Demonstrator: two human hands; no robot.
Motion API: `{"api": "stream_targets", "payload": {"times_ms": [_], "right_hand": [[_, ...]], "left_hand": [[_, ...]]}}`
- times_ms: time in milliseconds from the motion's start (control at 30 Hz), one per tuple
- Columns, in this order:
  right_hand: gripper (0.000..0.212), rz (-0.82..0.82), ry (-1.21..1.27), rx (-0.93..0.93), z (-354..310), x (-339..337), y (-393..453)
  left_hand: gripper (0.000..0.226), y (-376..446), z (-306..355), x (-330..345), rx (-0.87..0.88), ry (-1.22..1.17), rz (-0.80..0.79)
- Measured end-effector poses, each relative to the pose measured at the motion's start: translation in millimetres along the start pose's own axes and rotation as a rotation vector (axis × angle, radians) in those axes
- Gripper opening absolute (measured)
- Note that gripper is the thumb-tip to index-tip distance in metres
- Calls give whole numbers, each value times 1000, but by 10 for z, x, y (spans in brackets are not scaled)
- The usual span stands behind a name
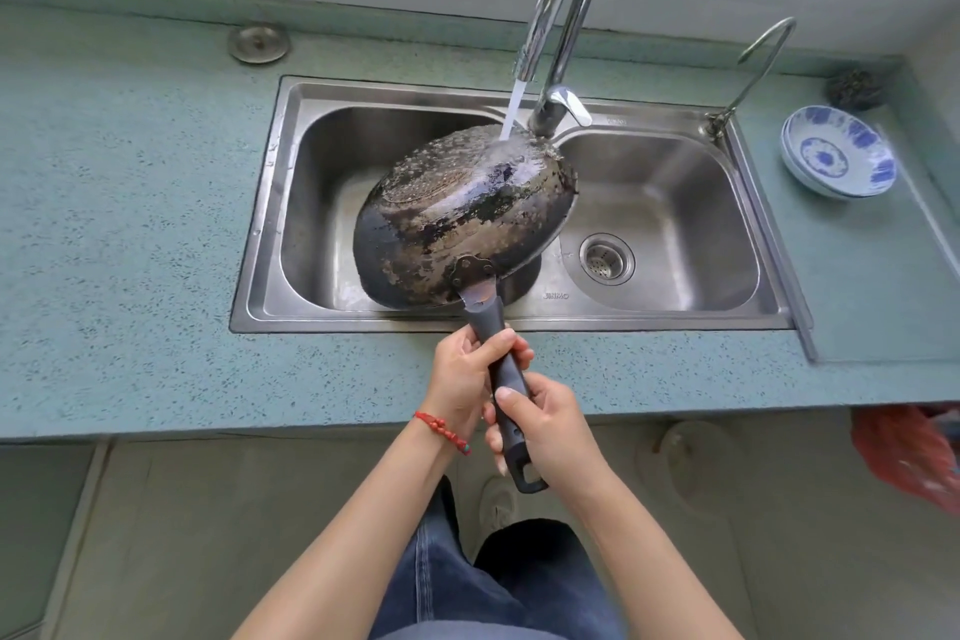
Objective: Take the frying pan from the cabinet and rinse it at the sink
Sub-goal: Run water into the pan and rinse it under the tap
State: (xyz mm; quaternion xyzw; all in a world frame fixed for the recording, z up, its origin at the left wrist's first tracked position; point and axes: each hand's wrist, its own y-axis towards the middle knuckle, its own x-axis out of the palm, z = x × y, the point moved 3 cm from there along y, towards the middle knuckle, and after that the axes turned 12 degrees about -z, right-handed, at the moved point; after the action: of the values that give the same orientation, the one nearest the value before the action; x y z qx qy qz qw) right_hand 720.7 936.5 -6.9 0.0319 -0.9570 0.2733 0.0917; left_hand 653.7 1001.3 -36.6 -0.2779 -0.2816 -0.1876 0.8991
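Observation:
A blackened frying pan (457, 218) is turned bottom-up and tilted over the left basin of a steel double sink (670, 312). Water runs from the tall chrome faucet (563, 10) onto the pan's far edge and spreads over its underside. My left hand (470, 377) grips the upper part of the dark handle. Lower down, close to the handle's end loop, my right hand (545, 424) grips it too. The pan's inside faces down and is hidden.
Stacked blue-and-white bowls (839, 159) sit on the green counter (130, 224) right of the sink, with a dark scrubber (854, 88) behind them. A thin second tap (753, 68) stands at the sink's right rear corner. The right basin holds a drain strainer (607, 258). A red bag (909, 452) hangs below the counter.

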Motion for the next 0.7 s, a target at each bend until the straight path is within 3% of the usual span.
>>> {"api": "stream_targets", "payload": {"times_ms": [267,700], "right_hand": [[21,105,-179,39,-106,-58,-66],[18,103,-136,32,-113,-89,-56]], "left_hand": [[20,61,-9,117,-20,-149,-91],[18,94,-12,100,15,-124,-88]]}}
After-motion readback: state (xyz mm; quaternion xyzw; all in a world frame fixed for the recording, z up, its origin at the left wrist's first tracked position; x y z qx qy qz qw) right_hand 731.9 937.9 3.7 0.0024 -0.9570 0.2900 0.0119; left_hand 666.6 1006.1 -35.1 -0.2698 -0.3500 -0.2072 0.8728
